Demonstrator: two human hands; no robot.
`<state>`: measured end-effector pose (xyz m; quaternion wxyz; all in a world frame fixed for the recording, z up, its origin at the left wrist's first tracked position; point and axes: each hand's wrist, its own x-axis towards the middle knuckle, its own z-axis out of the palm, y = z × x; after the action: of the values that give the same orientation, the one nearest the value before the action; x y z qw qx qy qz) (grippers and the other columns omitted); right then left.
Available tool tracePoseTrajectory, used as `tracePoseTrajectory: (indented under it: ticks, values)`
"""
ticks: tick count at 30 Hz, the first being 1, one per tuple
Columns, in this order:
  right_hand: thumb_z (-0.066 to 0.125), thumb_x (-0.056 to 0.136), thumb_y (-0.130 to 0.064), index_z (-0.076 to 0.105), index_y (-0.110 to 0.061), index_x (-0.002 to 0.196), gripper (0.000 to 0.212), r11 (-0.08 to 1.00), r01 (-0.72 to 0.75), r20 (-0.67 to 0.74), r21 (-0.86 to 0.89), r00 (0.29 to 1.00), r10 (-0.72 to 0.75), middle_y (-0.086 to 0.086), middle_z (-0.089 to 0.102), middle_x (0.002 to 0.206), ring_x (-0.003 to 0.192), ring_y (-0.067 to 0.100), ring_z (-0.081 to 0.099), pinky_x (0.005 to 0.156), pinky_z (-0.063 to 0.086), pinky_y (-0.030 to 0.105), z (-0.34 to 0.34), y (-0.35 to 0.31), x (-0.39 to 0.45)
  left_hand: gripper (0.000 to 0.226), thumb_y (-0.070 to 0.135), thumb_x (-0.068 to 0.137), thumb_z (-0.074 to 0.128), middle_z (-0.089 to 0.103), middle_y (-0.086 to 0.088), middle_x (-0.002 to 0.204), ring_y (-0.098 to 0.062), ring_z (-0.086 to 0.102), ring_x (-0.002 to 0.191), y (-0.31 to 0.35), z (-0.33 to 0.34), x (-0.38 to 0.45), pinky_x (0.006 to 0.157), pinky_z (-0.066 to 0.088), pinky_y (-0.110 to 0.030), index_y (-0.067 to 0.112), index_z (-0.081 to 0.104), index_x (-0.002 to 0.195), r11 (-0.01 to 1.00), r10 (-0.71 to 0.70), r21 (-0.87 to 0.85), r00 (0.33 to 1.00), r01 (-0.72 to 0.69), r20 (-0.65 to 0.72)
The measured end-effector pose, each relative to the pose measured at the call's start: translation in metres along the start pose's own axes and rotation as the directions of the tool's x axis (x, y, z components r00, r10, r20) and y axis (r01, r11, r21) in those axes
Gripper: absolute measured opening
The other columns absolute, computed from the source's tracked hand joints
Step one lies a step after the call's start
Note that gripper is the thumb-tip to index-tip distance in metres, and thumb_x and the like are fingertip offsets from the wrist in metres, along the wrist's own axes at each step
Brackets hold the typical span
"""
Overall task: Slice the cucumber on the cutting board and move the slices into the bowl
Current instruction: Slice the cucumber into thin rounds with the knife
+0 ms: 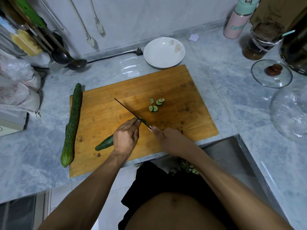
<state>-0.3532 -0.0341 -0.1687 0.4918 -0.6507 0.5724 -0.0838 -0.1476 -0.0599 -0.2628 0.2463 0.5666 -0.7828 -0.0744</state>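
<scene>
Left hand (127, 138) pins the short green cucumber piece (104, 143) steady while right hand (167, 138) grips the thin dark knife (131, 113), blade angled toward eleven o'clock, loose round slices (155, 105) parked clear at one o'clock.

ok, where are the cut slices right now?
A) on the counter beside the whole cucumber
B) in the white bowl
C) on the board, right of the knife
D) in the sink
C: the slices lie in a small cluster on the board, right of the knife; the bowl beyond the board holds none.
</scene>
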Motion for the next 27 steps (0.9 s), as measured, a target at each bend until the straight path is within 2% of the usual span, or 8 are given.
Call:
tracePoseTrajectory:
  ticks: [4, 6, 10, 16, 19, 23, 27]
  values:
    - [0.016, 0.104, -0.054, 0.064, 0.000, 0.087, 0.075, 0.998, -0.038, -0.005, -0.041, 0.999, 0.038, 0.022, 0.065, 0.090, 0.087, 0.033, 0.061, 0.074, 0.042, 0.034, 0.013, 0.000, 0.011, 0.025, 0.007, 0.084, 0.060, 0.071, -0.009, 0.115, -0.026, 0.068, 0.103, 0.000, -0.002, -0.001, 0.085, 0.056, -0.035, 0.007, 0.075, 0.104, 1.000, 0.002, 0.008, 1.000, -0.002, 0.007]
    - [0.015, 0.103, -0.054, 0.066, 0.001, 0.094, 0.075, 0.997, -0.051, -0.006, -0.064, 0.999, 0.050, 0.021, 0.065, 0.094, 0.089, 0.032, 0.060, 0.077, 0.043, 0.033, 0.019, 0.002, 0.013, 0.024, 0.009, 0.086, 0.060, 0.070, -0.010, 0.116, -0.027, 0.068, 0.102, -0.001, -0.002, 0.000, 0.084, 0.058, -0.038, 0.007, 0.075, 0.104, 1.000, -0.001, 0.017, 1.000, 0.001, 0.013]
    - [0.013, 0.103, -0.054, 0.059, -0.007, 0.074, 0.072, 0.996, -0.032, -0.049, -0.086, 0.998, 0.028, 0.009, 0.058, 0.070, 0.072, 0.025, 0.057, 0.067, 0.037, 0.030, 0.013, 0.006, 0.013, 0.028, 0.005, 0.086, 0.065, 0.067, -0.010, 0.123, -0.028, 0.068, 0.100, 0.000, -0.002, -0.003, 0.082, 0.057, -0.037, 0.010, 0.073, 0.112, 0.999, -0.024, 0.026, 0.999, 0.023, 0.034]
    - [0.015, 0.098, -0.063, 0.048, -0.016, 0.059, 0.070, 0.998, -0.051, -0.120, -0.022, 0.992, 0.048, 0.002, 0.052, 0.059, 0.057, 0.015, 0.050, 0.055, 0.035, 0.028, -0.013, 0.016, 0.012, 0.032, -0.002, 0.082, 0.071, 0.068, -0.011, 0.122, -0.029, 0.069, 0.098, 0.001, -0.003, -0.002, 0.084, 0.057, -0.038, 0.009, 0.073, 0.112, 0.999, -0.043, -0.008, 0.999, 0.043, 0.011]
    - [0.017, 0.099, -0.061, 0.042, -0.016, 0.055, 0.068, 1.000, -0.016, -0.119, -0.018, 0.993, 0.014, 0.000, 0.046, 0.053, 0.050, 0.013, 0.044, 0.051, 0.032, 0.027, -0.018, 0.018, 0.005, 0.032, -0.002, 0.082, 0.071, 0.068, -0.012, 0.121, -0.028, 0.069, 0.102, 0.001, -0.003, -0.003, 0.085, 0.058, -0.039, 0.008, 0.074, 0.112, 0.999, -0.038, -0.023, 0.999, 0.039, 0.009]
    - [0.019, 0.101, -0.059, 0.038, -0.017, 0.054, 0.066, 1.000, 0.014, -0.031, -0.023, 0.999, -0.015, -0.001, 0.040, 0.051, 0.045, 0.010, 0.038, 0.048, 0.029, 0.024, -0.014, 0.012, -0.011, 0.031, -0.002, 0.081, 0.072, 0.069, -0.009, 0.120, -0.025, 0.069, 0.102, 0.002, -0.006, -0.003, 0.087, 0.057, -0.038, 0.009, 0.074, 0.111, 0.999, -0.031, -0.038, 1.000, 0.031, 0.006]
    - [0.019, 0.102, -0.056, 0.039, -0.013, 0.057, 0.065, 0.996, 0.079, -0.016, -0.049, 0.997, -0.080, 0.005, 0.040, 0.052, 0.050, 0.020, 0.044, 0.050, 0.031, 0.031, -0.001, 0.009, -0.017, 0.030, -0.003, 0.083, 0.068, 0.069, -0.009, 0.121, -0.025, 0.068, 0.104, 0.004, -0.009, -0.002, 0.087, 0.057, -0.038, 0.008, 0.074, 0.110, 0.999, -0.014, -0.045, 1.000, 0.015, 0.018]
